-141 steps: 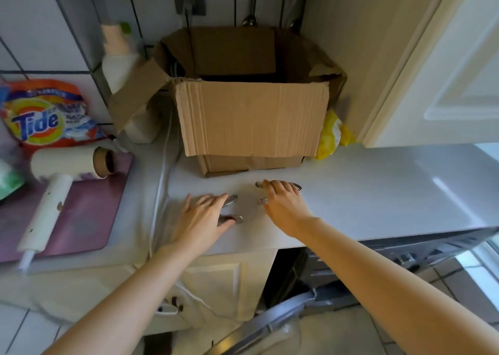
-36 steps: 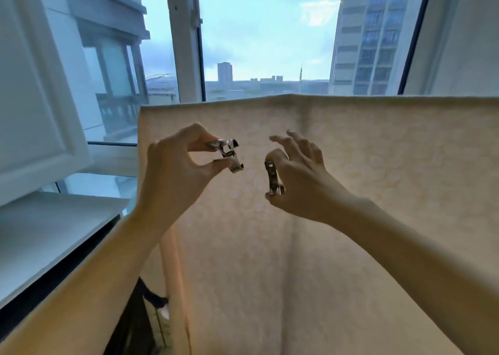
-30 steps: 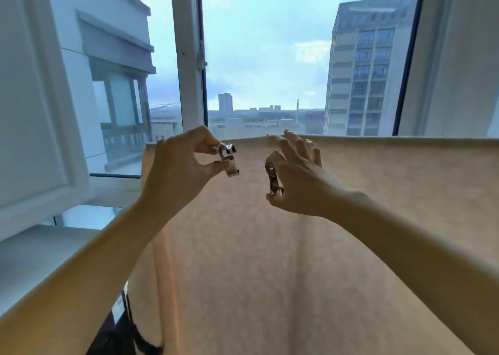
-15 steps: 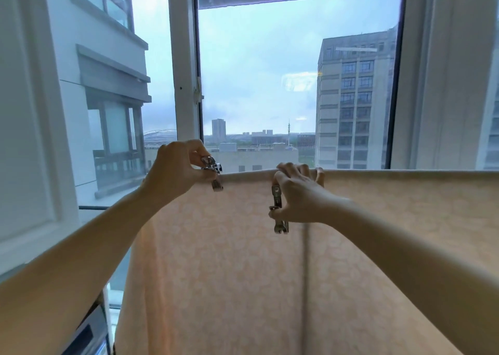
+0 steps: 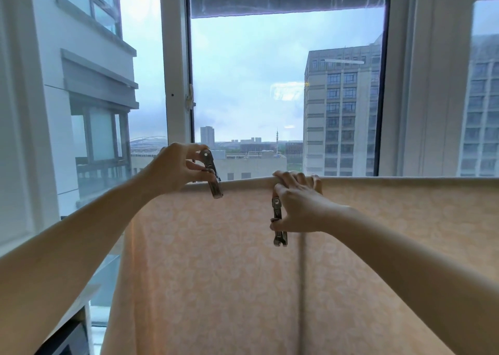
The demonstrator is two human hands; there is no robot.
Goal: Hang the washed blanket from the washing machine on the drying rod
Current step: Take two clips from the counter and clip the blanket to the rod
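Blanket [image 5: 243, 273]: pale peach with a faint floral print. It is draped over a straight horizontal line and hangs flat in front of me. A vertical crease runs down it below my right hand. The rod is hidden under the top fold.

Left hand [image 5: 172, 169]: raised just above the blanket's top fold, toward its left end. My thumb and curled fingers pinch the upper end of a metal clip [image 5: 212, 176]. The clip tilts downward and its lower end overlaps the fold. I cannot tell if its jaws are on the cloth.

Right hand [image 5: 299, 206]: at the top fold, to the right of the left hand and near the crease. My fingers are curled over the fold's edge. My thumb side grips a second clip [image 5: 278, 227], which hangs upright against the front of the blanket with its lower end well below the fold. It looks closed, but it is too small to be sure.

Behind the blanket: a white window frame [image 5: 176, 84] with a latch rises above my left hand. Through the glass there is overcast sky. A tall grey building [image 5: 340, 111] stands above my right hand, and low distant buildings sit along the fold line.
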